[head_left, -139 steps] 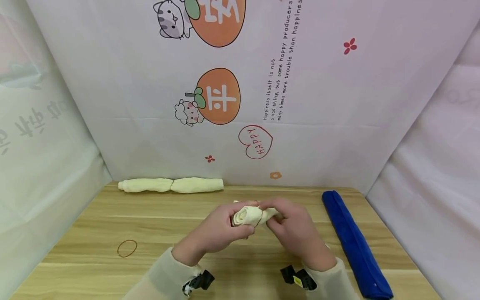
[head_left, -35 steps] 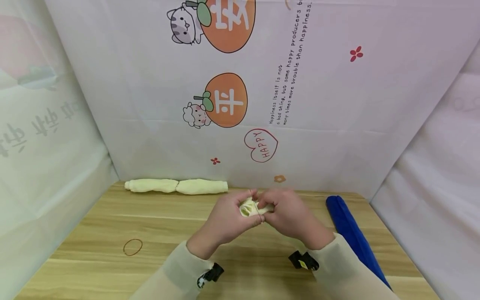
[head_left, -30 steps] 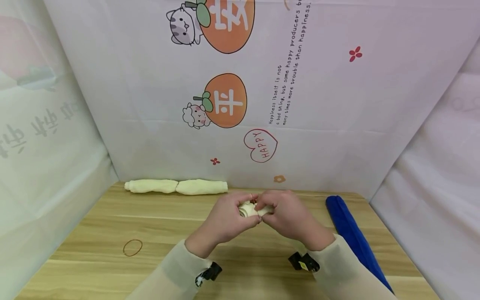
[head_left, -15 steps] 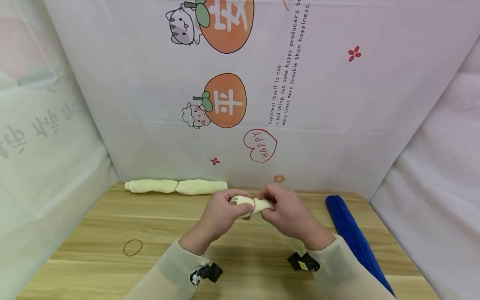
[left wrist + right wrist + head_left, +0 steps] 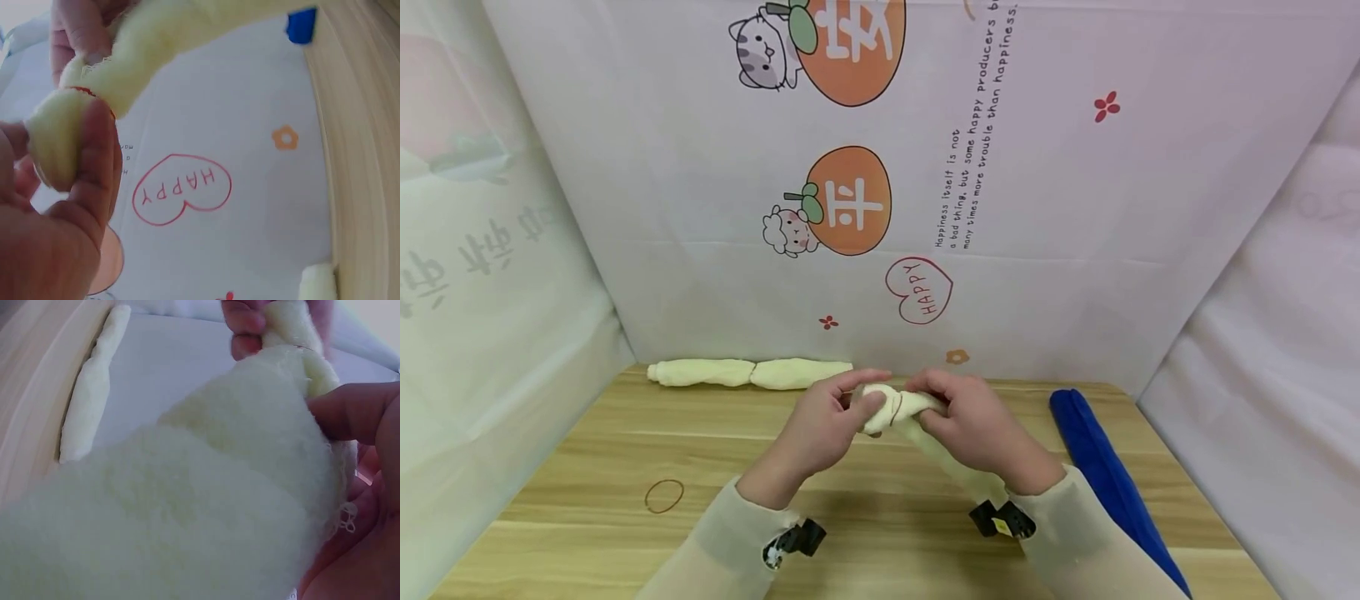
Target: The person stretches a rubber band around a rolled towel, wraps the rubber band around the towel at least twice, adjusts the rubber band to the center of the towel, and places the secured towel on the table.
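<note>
A pale yellow towel (image 5: 916, 403), loosely rolled, is held up between both hands in the head view. A thin red-brown rubber band (image 5: 897, 408) circles it close to one end; the left wrist view shows the band (image 5: 84, 90) too. My left hand (image 5: 811, 427) grips the rounded end beyond the band, thumb along its near side. On the other side of the band, my right hand (image 5: 983, 423) pinches the towel between thumb and fingers. From there the towel's long part (image 5: 162, 487) hangs back beneath the right wrist, partly hidden by it, with loose threads at one edge.
A second pale yellow rolled towel (image 5: 700, 372), banded at its middle, lies along the back edge. Another rubber band (image 5: 664, 496) lies on the wooden table (image 5: 572, 467) at left. A blue rolled cloth (image 5: 1108, 475) lies at right. White printed sheets stand around the table.
Around a second ago the band was stretched over the left fingers; now it sits around the towel. The left hand has shifted left with the towel's end, and more hanging towel shows.
</note>
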`<state>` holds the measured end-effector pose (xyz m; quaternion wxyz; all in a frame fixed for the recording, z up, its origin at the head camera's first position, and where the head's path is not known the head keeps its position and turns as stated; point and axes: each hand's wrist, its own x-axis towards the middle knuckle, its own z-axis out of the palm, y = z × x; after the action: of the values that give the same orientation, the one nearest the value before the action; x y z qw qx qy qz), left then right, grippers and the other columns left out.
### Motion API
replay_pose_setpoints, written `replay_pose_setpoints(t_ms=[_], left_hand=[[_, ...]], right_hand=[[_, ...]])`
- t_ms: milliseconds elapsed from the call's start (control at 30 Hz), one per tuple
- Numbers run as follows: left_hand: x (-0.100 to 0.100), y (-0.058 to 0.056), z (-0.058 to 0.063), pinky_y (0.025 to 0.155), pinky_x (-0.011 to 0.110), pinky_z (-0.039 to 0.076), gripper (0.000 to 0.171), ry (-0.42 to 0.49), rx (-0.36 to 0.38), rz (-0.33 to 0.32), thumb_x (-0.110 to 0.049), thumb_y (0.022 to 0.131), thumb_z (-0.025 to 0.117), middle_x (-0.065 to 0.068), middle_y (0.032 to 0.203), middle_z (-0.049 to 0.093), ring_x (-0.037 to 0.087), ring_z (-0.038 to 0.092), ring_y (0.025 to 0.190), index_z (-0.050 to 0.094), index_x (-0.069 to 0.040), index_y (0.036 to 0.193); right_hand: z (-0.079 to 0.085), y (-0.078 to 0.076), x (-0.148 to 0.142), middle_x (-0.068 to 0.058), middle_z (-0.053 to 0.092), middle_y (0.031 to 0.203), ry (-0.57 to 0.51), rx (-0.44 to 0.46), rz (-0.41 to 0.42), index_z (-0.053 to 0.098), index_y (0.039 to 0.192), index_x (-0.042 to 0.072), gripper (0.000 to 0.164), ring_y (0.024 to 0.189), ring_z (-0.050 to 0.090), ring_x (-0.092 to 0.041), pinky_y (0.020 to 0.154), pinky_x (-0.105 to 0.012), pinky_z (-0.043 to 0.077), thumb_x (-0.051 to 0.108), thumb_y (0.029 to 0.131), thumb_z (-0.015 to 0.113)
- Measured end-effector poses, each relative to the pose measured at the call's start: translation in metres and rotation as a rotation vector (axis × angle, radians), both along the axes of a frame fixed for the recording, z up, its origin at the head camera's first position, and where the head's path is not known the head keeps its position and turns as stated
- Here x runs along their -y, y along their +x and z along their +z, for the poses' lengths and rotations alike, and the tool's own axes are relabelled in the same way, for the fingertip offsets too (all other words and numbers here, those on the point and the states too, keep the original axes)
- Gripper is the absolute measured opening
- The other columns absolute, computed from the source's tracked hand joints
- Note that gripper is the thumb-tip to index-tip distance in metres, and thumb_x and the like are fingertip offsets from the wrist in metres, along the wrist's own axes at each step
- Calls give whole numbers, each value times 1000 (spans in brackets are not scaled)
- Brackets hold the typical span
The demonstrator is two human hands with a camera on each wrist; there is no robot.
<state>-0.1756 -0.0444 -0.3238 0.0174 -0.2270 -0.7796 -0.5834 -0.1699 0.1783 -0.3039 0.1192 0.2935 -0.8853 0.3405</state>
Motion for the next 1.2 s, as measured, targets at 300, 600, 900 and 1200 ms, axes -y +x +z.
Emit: replay_pose_setpoints(t_ms=[300, 600, 900, 1200], left_hand=[[9, 1, 1, 67, 40, 59, 15, 203, 104, -133, -7, 92, 70, 15, 94, 62, 25, 64, 71, 68, -6, 107], [12, -3, -2, 69, 40, 59, 14, 291, 222, -190, -2, 93, 68, 18, 97, 62, 24, 65, 75, 63, 5, 104], [9, -2, -1, 61, 33, 57, 14, 303, 282, -194, -2, 96, 65, 16, 93, 58, 23, 63, 64, 60, 4, 107], [14, -4, -4, 76, 36, 57, 36, 235, 156, -205, -3, 92, 70, 13, 112, 62, 24, 63, 90, 62, -4, 127]], right_hand=[[-2, 2, -1, 11, 57, 74, -54, 44, 54, 63, 105, 22, 19, 57, 44, -9, 53, -26, 41, 8, 94, 68], [-2, -2, -1, 6, 65, 97, -60, 93, 121, 70, 109, 23, 27, 67, 52, -10, 58, -26, 47, 2, 91, 67], [-1, -4, -5, 3, 67, 121, -59, 150, 204, 71, 127, 21, 43, 67, 53, -11, 59, -28, 49, -4, 93, 63], [-2, -4, -7, 3, 66, 124, -23, 121, 122, 70, 127, 22, 41, 90, 59, -14, 74, -31, 51, -1, 93, 64]])
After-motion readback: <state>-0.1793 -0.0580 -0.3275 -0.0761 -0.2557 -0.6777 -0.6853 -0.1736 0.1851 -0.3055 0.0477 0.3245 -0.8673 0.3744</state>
